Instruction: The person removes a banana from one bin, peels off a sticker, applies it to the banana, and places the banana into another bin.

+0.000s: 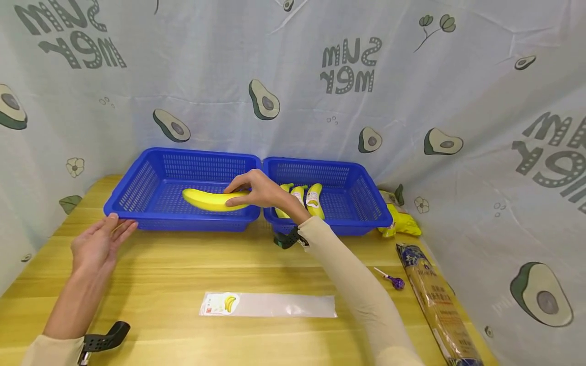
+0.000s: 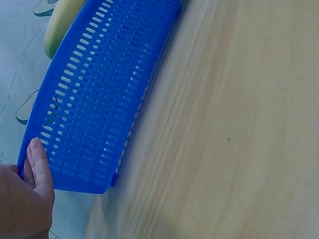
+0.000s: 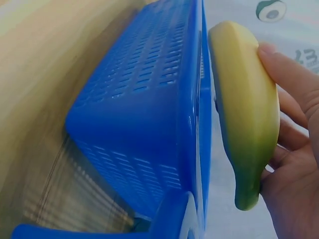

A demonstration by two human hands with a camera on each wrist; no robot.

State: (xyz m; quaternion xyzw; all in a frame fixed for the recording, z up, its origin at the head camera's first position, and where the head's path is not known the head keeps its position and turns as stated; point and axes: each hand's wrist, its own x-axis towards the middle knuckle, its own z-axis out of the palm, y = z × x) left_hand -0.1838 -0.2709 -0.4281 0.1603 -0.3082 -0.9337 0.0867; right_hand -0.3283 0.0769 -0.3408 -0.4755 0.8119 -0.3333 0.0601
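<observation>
My right hand [image 1: 262,191] grips a yellow banana [image 1: 206,200] between thumb and fingers, over the left blue basket [image 1: 183,219]. The right wrist view shows the banana's greenish stem end [image 3: 247,191] pointing down past my fingers, beside the basket rim. At the near left corner, my left hand [image 1: 97,245] holds that basket's rim, its fingers [image 2: 42,172] on the outer wall. Several bananas [image 1: 315,201] with white labels lie in the right blue basket [image 1: 348,222], partly covered by my right wrist.
A flat clear strip with a banana label [image 1: 270,305] lies on the wooden table [image 1: 183,264]. To the right are a purple lollipop [image 1: 397,283], a long brown packet [image 1: 435,300] and a yellow package [image 1: 403,222]. A printed curtain [image 1: 220,66] hangs behind.
</observation>
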